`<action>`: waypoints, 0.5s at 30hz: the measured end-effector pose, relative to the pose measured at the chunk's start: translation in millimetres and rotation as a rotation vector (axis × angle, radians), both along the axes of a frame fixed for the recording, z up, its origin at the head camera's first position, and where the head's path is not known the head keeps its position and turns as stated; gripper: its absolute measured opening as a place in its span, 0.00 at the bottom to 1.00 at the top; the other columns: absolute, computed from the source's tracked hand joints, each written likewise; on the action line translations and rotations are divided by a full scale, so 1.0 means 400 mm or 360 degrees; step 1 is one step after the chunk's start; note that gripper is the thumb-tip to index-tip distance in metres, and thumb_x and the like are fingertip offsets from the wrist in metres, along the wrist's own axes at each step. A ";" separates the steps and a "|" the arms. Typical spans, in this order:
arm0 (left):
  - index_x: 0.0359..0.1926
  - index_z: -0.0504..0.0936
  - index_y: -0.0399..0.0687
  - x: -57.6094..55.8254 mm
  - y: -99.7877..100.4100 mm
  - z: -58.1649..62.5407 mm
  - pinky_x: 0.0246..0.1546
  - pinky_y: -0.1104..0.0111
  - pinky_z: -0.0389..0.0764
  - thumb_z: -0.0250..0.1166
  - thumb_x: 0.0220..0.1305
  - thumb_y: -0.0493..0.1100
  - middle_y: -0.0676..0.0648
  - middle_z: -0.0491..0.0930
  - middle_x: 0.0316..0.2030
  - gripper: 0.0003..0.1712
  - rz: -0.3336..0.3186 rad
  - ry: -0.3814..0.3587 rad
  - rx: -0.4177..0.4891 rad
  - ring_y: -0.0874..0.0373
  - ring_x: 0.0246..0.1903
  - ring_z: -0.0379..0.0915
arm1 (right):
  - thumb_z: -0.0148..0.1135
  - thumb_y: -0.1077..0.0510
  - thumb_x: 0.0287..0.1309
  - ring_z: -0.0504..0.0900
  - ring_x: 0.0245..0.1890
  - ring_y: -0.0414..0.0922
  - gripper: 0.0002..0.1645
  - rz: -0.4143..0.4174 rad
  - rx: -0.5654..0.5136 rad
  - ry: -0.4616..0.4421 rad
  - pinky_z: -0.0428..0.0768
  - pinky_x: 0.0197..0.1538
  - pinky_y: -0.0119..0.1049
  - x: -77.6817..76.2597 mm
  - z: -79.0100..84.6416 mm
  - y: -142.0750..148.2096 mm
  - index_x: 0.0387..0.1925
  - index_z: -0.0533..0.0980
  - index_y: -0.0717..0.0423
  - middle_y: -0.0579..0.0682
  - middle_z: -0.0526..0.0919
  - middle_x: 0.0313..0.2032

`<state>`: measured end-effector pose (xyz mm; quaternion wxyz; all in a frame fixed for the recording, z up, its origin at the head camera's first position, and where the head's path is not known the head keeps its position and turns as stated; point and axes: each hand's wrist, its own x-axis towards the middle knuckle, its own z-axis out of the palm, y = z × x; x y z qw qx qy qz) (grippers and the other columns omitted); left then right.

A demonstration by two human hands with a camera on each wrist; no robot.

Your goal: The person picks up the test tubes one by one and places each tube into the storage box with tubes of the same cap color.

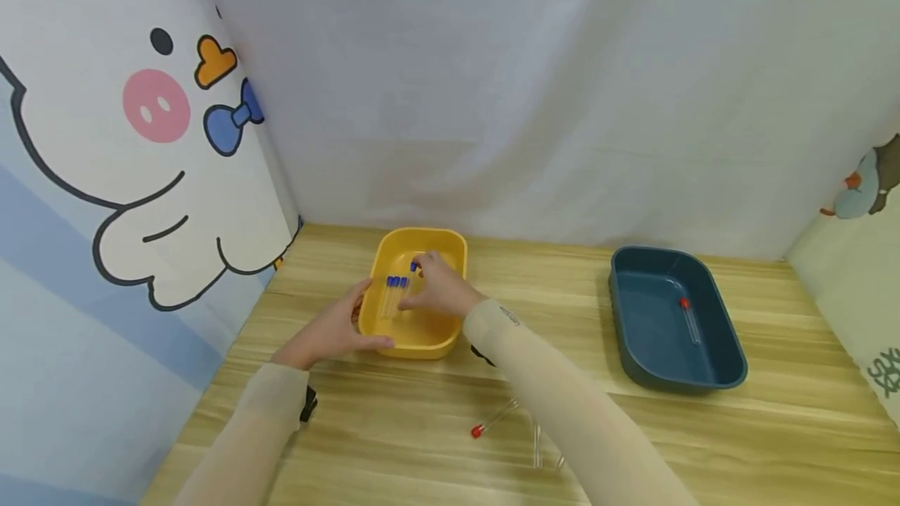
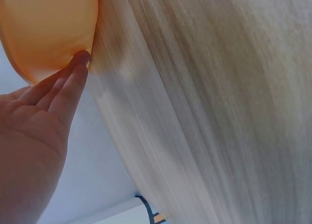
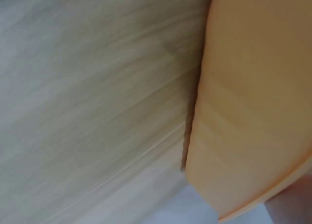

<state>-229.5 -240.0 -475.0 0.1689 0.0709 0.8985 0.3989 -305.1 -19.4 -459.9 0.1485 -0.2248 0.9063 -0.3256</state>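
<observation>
In the head view a yellow plastic bin [image 1: 422,351] stands on the table. My left hand [image 1: 333,332] steadies its left side, with straight fingers against the outer wall and the thumb along the front rim. The left wrist view shows those fingertips [image 2: 82,58] touching the wall. Over the bin's inside, my right hand [image 1: 444,287] pinches a thin clear tube with a blue cap [image 1: 413,265]; the hand covers part of the tube. Just left of it, several blue-capped tubes [image 1: 396,282] lie side by side on the bin floor, caps toward the back.
A dark blue bin [image 1: 675,381] stands at the right, holding a red-capped tube [image 1: 690,320]. Near the front, another red-capped tube [image 1: 495,420] and clear tubes [image 1: 537,445] lie on the table, partly behind my right sleeve. A white curtain [image 1: 492,100] hangs behind the table.
</observation>
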 end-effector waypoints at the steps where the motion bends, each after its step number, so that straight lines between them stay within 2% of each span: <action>1: 0.83 0.40 0.48 0.000 -0.001 0.001 0.72 0.46 0.71 0.79 0.52 0.64 0.36 0.62 0.77 0.73 0.0001 0.0005 -0.0001 0.42 0.71 0.68 | 0.79 0.45 0.55 0.77 0.64 0.52 0.54 -0.0005 0.0000 -0.0006 0.79 0.69 0.44 0.000 0.003 -0.004 0.74 0.63 0.63 0.59 0.69 0.66; 4: 0.83 0.40 0.48 0.001 -0.003 0.000 0.72 0.46 0.71 0.79 0.52 0.65 0.37 0.62 0.77 0.73 -0.0003 0.0011 -0.0006 0.43 0.71 0.68 | 0.79 0.44 0.55 0.77 0.64 0.52 0.55 -0.0010 0.0052 0.0001 0.78 0.70 0.44 -0.002 0.000 -0.013 0.75 0.62 0.63 0.59 0.68 0.68; 9: 0.84 0.40 0.49 0.006 -0.005 0.001 0.73 0.46 0.70 0.79 0.52 0.64 0.37 0.62 0.77 0.73 -0.0013 0.0009 -0.0001 0.43 0.72 0.67 | 0.78 0.41 0.54 0.79 0.63 0.51 0.58 -0.0008 0.0253 0.0047 0.77 0.71 0.44 0.005 -0.014 -0.023 0.76 0.61 0.61 0.58 0.67 0.72; 15: 0.84 0.40 0.49 0.005 -0.013 0.003 0.73 0.46 0.70 0.79 0.53 0.62 0.36 0.61 0.77 0.72 -0.0028 0.0017 0.0022 0.42 0.72 0.66 | 0.77 0.37 0.54 0.81 0.58 0.50 0.56 0.0001 0.0414 0.0124 0.80 0.67 0.45 0.015 -0.014 -0.034 0.74 0.65 0.61 0.56 0.72 0.68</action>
